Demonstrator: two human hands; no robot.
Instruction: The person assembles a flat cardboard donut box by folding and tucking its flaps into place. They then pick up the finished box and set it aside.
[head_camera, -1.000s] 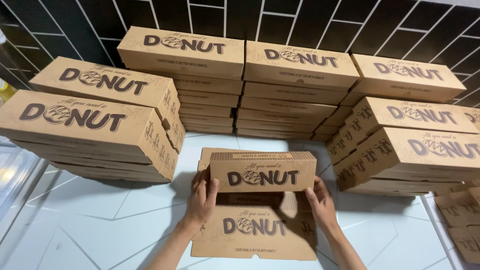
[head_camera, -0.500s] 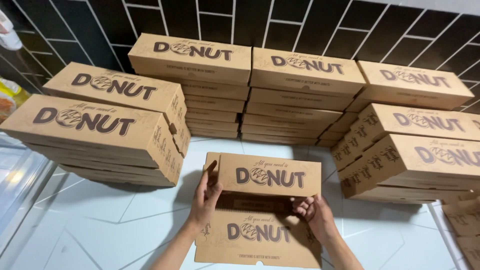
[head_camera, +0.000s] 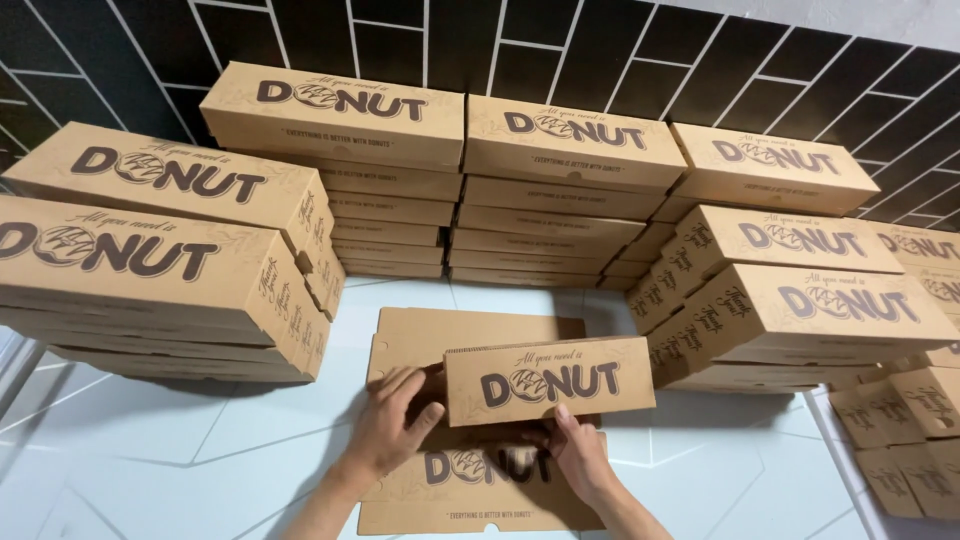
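The front flap (head_camera: 549, 380) now stands folded up from the flat box (head_camera: 470, 420) on the white table (head_camera: 150, 450). The left hand (head_camera: 390, 425) presses open on its left end; the right hand (head_camera: 578, 455) pinches the flap's lower edge. Sides remain unfolded; finished stacks (head_camera: 560, 190) surround it.

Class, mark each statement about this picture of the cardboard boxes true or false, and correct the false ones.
1. Both hands are on the cardboard box being folded. True: the left hand and the right hand touch it.
2. The wall behind the stacks is white brick. False: it is dark tile with pale joints.
3. Finished boxes are stacked in piles on the left, at the back and on the right. True.
4. The box in hand is red plastic. False: it is brown cardboard.
5. The table is white. True.
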